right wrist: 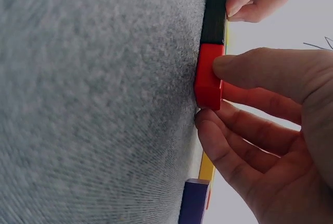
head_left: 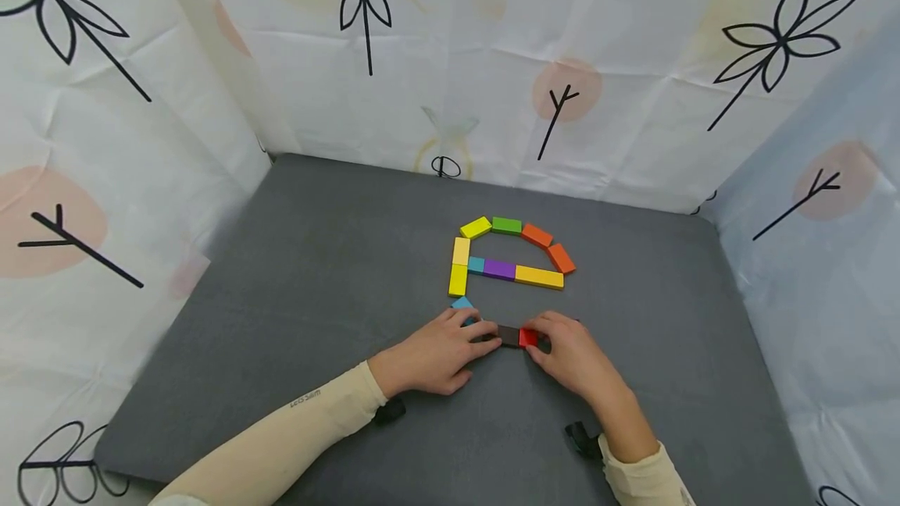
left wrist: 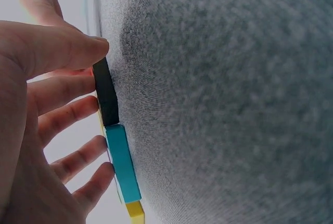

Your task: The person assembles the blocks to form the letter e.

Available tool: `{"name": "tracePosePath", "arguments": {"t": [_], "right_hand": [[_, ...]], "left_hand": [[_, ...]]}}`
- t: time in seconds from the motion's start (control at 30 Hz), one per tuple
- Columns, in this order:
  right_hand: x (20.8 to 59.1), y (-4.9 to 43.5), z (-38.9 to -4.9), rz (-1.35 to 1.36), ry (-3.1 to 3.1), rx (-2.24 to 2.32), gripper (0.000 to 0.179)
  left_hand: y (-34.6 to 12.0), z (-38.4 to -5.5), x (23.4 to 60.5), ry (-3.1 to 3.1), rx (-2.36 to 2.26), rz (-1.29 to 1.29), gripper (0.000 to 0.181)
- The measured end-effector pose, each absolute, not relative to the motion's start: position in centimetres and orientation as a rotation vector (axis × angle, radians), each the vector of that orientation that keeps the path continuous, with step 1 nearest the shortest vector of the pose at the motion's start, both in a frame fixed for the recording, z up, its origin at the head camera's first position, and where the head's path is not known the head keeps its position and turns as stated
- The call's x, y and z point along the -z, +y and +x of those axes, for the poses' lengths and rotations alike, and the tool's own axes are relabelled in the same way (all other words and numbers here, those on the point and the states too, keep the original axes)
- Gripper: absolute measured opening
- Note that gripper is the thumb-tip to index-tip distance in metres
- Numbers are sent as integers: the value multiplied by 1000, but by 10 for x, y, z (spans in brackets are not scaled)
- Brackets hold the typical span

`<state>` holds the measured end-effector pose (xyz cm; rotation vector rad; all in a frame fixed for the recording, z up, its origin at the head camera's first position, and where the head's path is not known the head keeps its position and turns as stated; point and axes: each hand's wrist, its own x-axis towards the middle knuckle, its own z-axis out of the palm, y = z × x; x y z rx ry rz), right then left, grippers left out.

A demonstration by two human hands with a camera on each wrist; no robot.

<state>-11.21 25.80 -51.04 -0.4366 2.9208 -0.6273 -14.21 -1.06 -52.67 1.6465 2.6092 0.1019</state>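
My right hand (head_left: 573,354) pinches a red block (head_left: 528,338) between thumb and fingers. The red block's end meets a black block (head_left: 508,336) lying flat on the grey table. My left hand (head_left: 439,354) has its fingertips on the black block and on a blue block (left wrist: 122,164) beside it; its thumb stands apart from them in the head view. Red, black and blue form a row, clearest across the two wrist views. The left fingers partly hide the blue block in the head view.
Beyond the hands, yellow (head_left: 458,280), green (head_left: 507,226), orange (head_left: 537,236) and purple (head_left: 499,269) blocks outline a closed loop. Another purple block (right wrist: 194,201) lies past my right fingers. Patterned cloth (head_left: 478,61) hangs around the grey table (head_left: 337,256).
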Motion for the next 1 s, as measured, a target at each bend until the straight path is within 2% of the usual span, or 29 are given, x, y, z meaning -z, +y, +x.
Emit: {"name": "tracePosePath", "arguments": {"t": [0.27, 0.6, 1.0], "right_hand": [[501, 273, -107, -431, 3032, 709, 35], [477, 310, -114, -251, 3039, 703, 40], [489, 322, -119, -233, 2959, 673, 42]], "left_hand": [[-13, -139, 527, 2614, -106, 1656, 60], [-13, -140, 528, 2617, -106, 1630, 61], [-13, -144, 528, 2585, -118, 1626, 63]]}}
